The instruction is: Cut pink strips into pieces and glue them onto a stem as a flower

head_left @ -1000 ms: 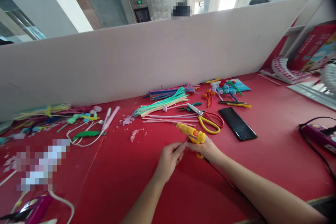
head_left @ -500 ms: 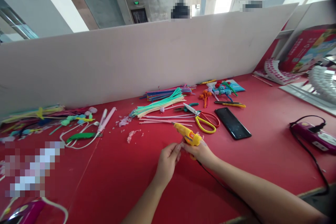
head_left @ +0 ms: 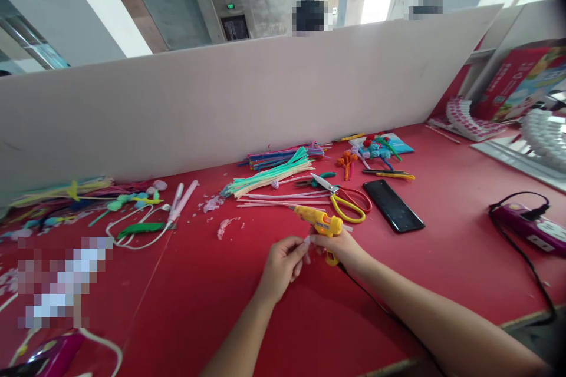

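Note:
In my right hand (head_left: 347, 252) is a yellow hot glue gun (head_left: 316, 220), its nozzle pointing left and away from me. The thumb and forefinger of that hand also reach over to my left hand (head_left: 282, 264). My left hand is closed in a pinch on a small pale pink piece (head_left: 307, 240), mostly covered by fingertips. Just beyond the gun lie scissors (head_left: 347, 207) with red and yellow handles, their blades over teal-handled pliers (head_left: 325, 177). Pale pink pipe cleaners (head_left: 265, 201) lie past the nozzle.
Bundles of mint and cream pipe cleaners (head_left: 274, 174) lie along the white partition (head_left: 212, 112). A black phone (head_left: 393, 205) sits right of the scissors. Far right is a purple power strip (head_left: 530, 228); a black cord (head_left: 389, 311) runs under my right forearm. Pink tools (head_left: 182, 203) with white cable lie left.
The glue gun has turned slightly, and more of its handle shows below my right hand. My fingertips have shifted, so the pale piece between them shows more clearly.

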`<action>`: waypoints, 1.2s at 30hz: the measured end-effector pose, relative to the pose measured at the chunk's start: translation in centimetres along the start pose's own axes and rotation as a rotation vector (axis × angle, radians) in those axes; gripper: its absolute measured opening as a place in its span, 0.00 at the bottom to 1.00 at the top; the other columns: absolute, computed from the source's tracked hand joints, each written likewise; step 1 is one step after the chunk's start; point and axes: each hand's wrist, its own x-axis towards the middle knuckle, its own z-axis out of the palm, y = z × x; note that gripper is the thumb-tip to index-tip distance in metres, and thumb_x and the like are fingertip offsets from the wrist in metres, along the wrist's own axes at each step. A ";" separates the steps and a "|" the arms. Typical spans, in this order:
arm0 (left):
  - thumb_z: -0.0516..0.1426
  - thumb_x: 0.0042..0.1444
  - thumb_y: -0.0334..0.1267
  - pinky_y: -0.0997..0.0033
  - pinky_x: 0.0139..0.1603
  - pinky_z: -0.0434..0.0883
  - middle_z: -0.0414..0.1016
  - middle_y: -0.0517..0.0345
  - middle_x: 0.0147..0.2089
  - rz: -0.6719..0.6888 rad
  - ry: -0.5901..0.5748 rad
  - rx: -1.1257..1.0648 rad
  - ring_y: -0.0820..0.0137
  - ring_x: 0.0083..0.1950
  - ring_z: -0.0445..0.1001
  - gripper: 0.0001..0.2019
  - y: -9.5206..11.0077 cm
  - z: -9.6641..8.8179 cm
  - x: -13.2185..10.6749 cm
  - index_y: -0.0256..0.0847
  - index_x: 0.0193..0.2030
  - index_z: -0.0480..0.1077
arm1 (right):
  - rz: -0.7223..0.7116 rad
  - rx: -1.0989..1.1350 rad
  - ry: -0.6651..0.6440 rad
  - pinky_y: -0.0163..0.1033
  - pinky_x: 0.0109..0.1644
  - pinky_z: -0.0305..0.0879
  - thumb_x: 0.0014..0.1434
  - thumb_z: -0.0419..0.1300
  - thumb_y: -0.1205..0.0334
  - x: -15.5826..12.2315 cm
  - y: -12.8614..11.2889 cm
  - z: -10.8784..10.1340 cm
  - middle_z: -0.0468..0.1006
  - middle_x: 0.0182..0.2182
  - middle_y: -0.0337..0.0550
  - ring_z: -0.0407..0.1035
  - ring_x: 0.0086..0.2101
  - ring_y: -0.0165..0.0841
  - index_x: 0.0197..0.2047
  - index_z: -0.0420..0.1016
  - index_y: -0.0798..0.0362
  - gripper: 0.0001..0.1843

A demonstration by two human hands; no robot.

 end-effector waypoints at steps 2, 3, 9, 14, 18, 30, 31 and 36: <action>0.55 0.50 0.45 0.80 0.13 0.43 0.67 0.63 0.21 -0.035 -0.020 -0.117 0.84 0.13 0.49 0.12 -0.2 -0.1 0.1 0.37 0.28 0.67 | 0.013 0.039 -0.018 0.32 0.23 0.56 0.49 0.59 0.59 0.0 -0.2 0.1 0.66 0.20 0.34 0.59 0.19 0.24 0.28 0.68 0.54 0.07; 0.55 0.50 0.44 0.80 0.13 0.42 0.67 0.63 0.21 -0.047 -0.027 -0.169 0.85 0.13 0.48 0.11 -0.4 -0.1 0.1 0.36 0.28 0.66 | 0.020 0.056 -0.026 0.32 0.23 0.57 0.48 0.59 0.59 0.0 -0.3 0.2 0.67 0.20 0.35 0.59 0.20 0.24 0.29 0.68 0.54 0.08; 0.55 0.51 0.42 0.82 0.11 0.43 0.71 0.59 0.21 -0.103 -0.082 -0.260 0.87 0.11 0.50 0.10 -0.5 -0.5 0.3 0.34 0.31 0.66 | 0.048 0.118 -0.043 0.32 0.24 0.57 0.47 0.59 0.57 0.1 -0.3 0.3 0.68 0.22 0.37 0.60 0.20 0.24 0.30 0.69 0.56 0.10; 0.54 0.51 0.42 0.81 0.12 0.50 0.72 0.55 0.26 -0.160 -0.118 -0.249 0.80 0.16 0.62 0.11 -0.1 -0.3 0.3 0.35 0.35 0.67 | 0.003 0.029 -0.016 0.31 0.25 0.57 0.47 0.59 0.56 0.0 0.1 -0.1 0.67 0.21 0.36 0.59 0.22 0.24 0.29 0.69 0.56 0.11; 0.55 0.51 0.43 0.81 0.14 0.44 0.70 0.59 0.24 -0.097 -0.020 -0.170 0.85 0.15 0.53 0.11 -0.1 -0.2 0.3 0.35 0.32 0.67 | -0.001 -0.089 -0.030 0.32 0.25 0.57 0.49 0.58 0.56 0.0 -0.3 -0.3 0.65 0.18 0.34 0.59 0.21 0.25 0.28 0.68 0.55 0.10; 0.54 0.52 0.45 0.79 0.17 0.48 0.64 0.61 0.24 0.156 0.349 0.147 0.82 0.18 0.51 0.12 0.6 -2.4 0.8 0.36 0.28 0.67 | 0.018 -0.225 -0.127 0.35 0.30 0.60 0.54 0.53 0.50 -1.5 -3.5 -1.8 0.69 0.25 0.40 0.64 0.26 0.28 0.29 0.68 0.56 0.16; 0.54 0.52 0.45 0.79 0.17 0.48 0.63 0.62 0.23 0.160 0.353 0.163 0.81 0.18 0.50 0.12 0.6 -2.5 0.8 0.37 0.28 0.67 | 0.025 -0.223 -0.125 0.35 0.31 0.61 0.53 0.54 0.50 -1.6 -3.5 -1.6 0.70 0.25 0.40 0.64 0.27 0.29 0.29 0.68 0.56 0.16; 0.52 0.52 0.46 0.79 0.19 0.51 0.60 0.64 0.21 0.171 0.365 0.244 0.80 0.19 0.52 0.13 0.8 -2.5 0.7 0.38 0.26 0.65 | 0.050 -0.169 -0.100 0.36 0.31 0.61 0.53 0.54 0.49 -2.0 -3.1 -1.1 0.70 0.23 0.40 0.64 0.26 0.29 0.26 0.68 0.56 0.17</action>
